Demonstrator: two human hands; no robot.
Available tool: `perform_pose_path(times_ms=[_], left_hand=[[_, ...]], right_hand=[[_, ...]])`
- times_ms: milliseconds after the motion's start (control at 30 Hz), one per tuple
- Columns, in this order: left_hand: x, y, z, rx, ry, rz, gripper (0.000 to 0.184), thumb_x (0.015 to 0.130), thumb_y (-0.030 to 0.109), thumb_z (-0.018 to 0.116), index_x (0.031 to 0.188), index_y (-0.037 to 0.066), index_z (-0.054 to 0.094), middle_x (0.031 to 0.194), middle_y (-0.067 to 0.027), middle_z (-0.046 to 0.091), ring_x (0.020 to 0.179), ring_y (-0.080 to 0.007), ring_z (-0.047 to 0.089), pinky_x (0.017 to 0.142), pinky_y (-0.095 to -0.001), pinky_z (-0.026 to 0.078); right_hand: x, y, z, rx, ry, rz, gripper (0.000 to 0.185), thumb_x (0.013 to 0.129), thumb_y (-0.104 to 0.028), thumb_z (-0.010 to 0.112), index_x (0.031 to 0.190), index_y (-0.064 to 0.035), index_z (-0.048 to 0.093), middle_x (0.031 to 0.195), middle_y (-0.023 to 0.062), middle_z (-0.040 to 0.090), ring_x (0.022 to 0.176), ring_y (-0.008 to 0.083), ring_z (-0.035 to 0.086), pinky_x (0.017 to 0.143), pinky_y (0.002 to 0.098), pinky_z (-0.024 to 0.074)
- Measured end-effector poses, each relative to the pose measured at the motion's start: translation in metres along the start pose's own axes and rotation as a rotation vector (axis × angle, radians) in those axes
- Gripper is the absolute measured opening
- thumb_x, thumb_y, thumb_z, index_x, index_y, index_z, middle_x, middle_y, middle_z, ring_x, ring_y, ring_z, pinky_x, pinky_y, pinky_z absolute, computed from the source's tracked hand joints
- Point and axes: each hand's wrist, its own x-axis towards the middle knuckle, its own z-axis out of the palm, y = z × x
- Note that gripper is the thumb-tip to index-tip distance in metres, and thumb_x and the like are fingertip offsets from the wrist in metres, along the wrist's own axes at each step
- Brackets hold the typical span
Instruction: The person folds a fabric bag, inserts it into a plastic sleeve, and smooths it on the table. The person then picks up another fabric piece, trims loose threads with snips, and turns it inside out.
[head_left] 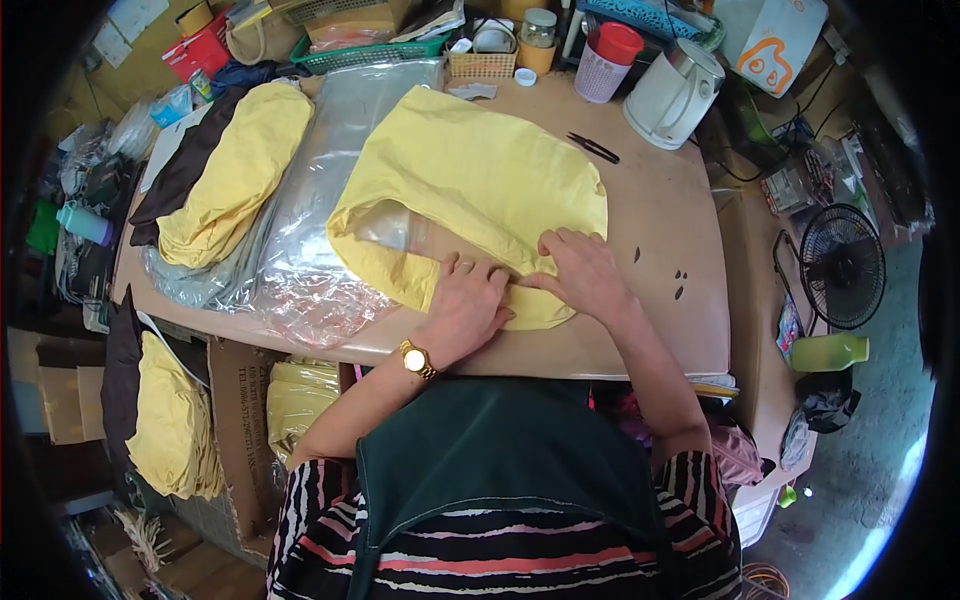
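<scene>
A yellow cloth piece (pixel 480 160) lies spread on the tan table (pixel 660 220), with an opening in its lower left part. My left hand (pixel 468 305), a gold watch on its wrist, rests on the cloth's lower edge with its fingers bent. Just right of it, my right hand (pixel 582 272) pinches the cloth near its lower right edge, thumb pointing left. The fingertips of both hands are close together over a fold. Beyond the cloth, black thread snips (pixel 594 148) lie on the table.
Clear plastic sheets (pixel 320 170) lie left of the cloth, beside a yellow and dark fabric pile (pixel 240 170). A kettle (pixel 675 95), a lidded cup (pixel 607 65) and baskets (pixel 483 65) line the back. A fan (pixel 843 267) stands at the right. More yellow pieces (pixel 172 420) hang lower left.
</scene>
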Motion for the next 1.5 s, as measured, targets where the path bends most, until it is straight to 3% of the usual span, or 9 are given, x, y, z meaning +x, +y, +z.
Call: perform_pose_path(times_ms=[100,233,333,433,600,900,1167,1333,1500], left_hand=[[-0.003,0.001,0.003,-0.14,-0.397,-0.134,0.029,0.072,0.018,0.074,0.097,0.007,0.063,0.106,-0.0127,0.055,0.1,-0.0286,0.054,0.093,-0.0433,0.042],[-0.013,0.013,-0.005,-0.176,-0.014,0.18,0.026,0.072,0.016,0.072,0.093,0.007,0.06,0.099,-0.0106,0.057,0.092,-0.0288,0.056,0.085,-0.0418,0.042],[-0.017,0.007,-0.004,-0.125,0.142,0.062,0.033,0.073,0.018,0.072,0.1,0.007,0.058,0.094,-0.0106,0.06,0.09,-0.03,0.059,0.088,-0.0421,0.042],[-0.02,0.001,-0.004,-0.157,-0.292,-0.136,0.04,0.074,0.02,0.072,0.108,0.007,0.056,0.092,-0.0117,0.062,0.092,-0.0308,0.061,0.087,-0.042,0.044],[-0.03,0.024,-0.002,-0.232,-0.186,0.355,0.043,0.08,0.018,0.063,0.122,0.008,0.057,0.083,-0.0067,0.057,0.076,-0.0252,0.059,0.066,-0.037,0.047],[-0.026,0.036,-0.001,-0.074,-0.199,0.678,0.046,0.084,0.019,0.054,0.13,0.012,0.055,0.078,-0.0009,0.046,0.072,-0.0147,0.052,0.071,-0.0274,0.042],[-0.027,0.022,-0.051,-0.642,-0.454,0.126,0.049,0.083,0.016,0.061,0.131,0.01,0.052,0.09,-0.015,0.068,0.078,-0.0336,0.064,0.073,-0.0391,0.051],[0.006,-0.087,-0.108,-0.239,0.331,-0.247,0.043,0.079,0.009,0.067,0.12,0.004,0.058,0.122,-0.0157,0.06,0.115,-0.033,0.056,0.096,-0.0379,0.043],[0.042,-0.227,-0.075,-0.186,0.427,-0.193,0.044,0.087,0.021,0.067,0.123,-0.002,0.056,0.116,-0.0154,0.062,0.107,-0.0241,0.059,0.086,-0.0332,0.047]], right_hand=[[0.017,0.017,0.023,-0.05,-0.109,0.057,0.034,0.081,-0.037,0.07,0.089,-0.0067,0.056,0.089,0.0065,0.061,0.083,0.0276,0.061,0.079,0.0419,0.0435],[0.018,0.017,0.011,0.351,-0.009,0.262,0.028,0.086,-0.033,0.065,0.09,-0.006,0.056,0.086,0.0131,0.061,0.082,0.0323,0.061,0.075,0.0438,0.0452],[0.006,0.0,0.019,0.035,0.19,-0.103,0.022,0.088,-0.023,0.062,0.083,-0.003,0.054,0.071,0.0138,0.057,0.069,0.0341,0.059,0.065,0.043,0.0466],[0.008,0.01,0.044,0.023,0.159,-0.124,0.024,0.088,-0.022,0.062,0.078,-0.0027,0.053,0.064,0.0142,0.054,0.062,0.0361,0.056,0.059,0.0408,0.0441],[0.038,0.04,0.035,0.871,0.306,0.478,0.025,0.089,-0.017,0.062,0.072,-0.0054,0.046,0.058,-0.0007,0.042,0.054,0.0102,0.044,0.051,0.0296,0.0378],[0.053,0.01,0.046,1.229,0.299,0.346,0.031,0.093,-0.014,0.058,0.068,-0.0086,0.04,0.061,-0.0079,0.036,0.054,0.0013,0.029,0.044,0.0236,0.0246],[0.053,0.049,0.017,0.75,0.519,0.288,0.016,0.089,-0.017,0.065,0.084,-0.0027,0.058,0.067,-0.0003,0.056,0.06,0.007,0.049,0.054,0.0249,0.041],[0.058,0.101,0.005,0.601,0.575,0.425,0.025,0.082,-0.021,0.073,0.091,-0.0011,0.062,0.08,0.0068,0.066,0.07,0.0121,0.06,0.062,0.027,0.0484],[0.054,0.06,0.009,0.488,0.49,0.177,0.038,0.075,-0.023,0.08,0.101,-0.0013,0.063,0.102,0.0136,0.063,0.097,0.0202,0.061,0.082,0.0328,0.0495]])
